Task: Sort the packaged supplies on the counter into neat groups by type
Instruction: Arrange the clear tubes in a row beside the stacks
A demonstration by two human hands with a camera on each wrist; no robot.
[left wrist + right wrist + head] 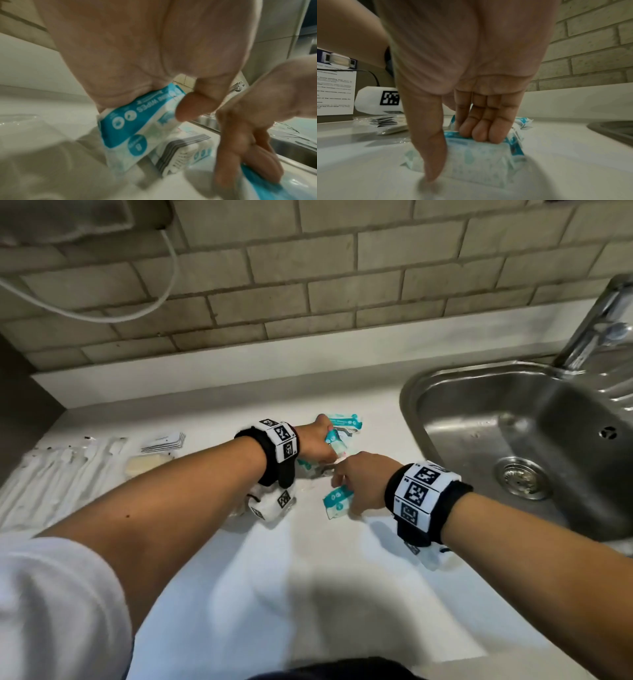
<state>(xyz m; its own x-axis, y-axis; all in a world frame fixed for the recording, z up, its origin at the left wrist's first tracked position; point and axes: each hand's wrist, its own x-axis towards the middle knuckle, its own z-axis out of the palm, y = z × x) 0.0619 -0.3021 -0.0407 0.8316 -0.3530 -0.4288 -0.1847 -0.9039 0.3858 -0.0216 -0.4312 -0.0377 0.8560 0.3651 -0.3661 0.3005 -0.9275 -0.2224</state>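
Observation:
Several blue-and-white wipes packs lie in a loose pile mid-counter (344, 426). My left hand (317, 445) grips one wipes pack (130, 125), thumb on its front, tilted above another pack (187, 151) lying flat. My right hand (359, 481) holds a second wipes pack (337, 501) near the counter's front; in the right wrist view its thumb and fingers (481, 129) pinch that pack (479, 158) against the counter. A stack of small white sachets (164, 441) and a pale wrapped bar (147, 465) lie at the left.
A steel sink (513, 446) with a tap (596, 326) takes up the right. Clear-wrapped long items (58, 474) lie at the far left on the white counter (308, 577). A brick wall (308, 285) backs the counter, with a white cable (137, 309).

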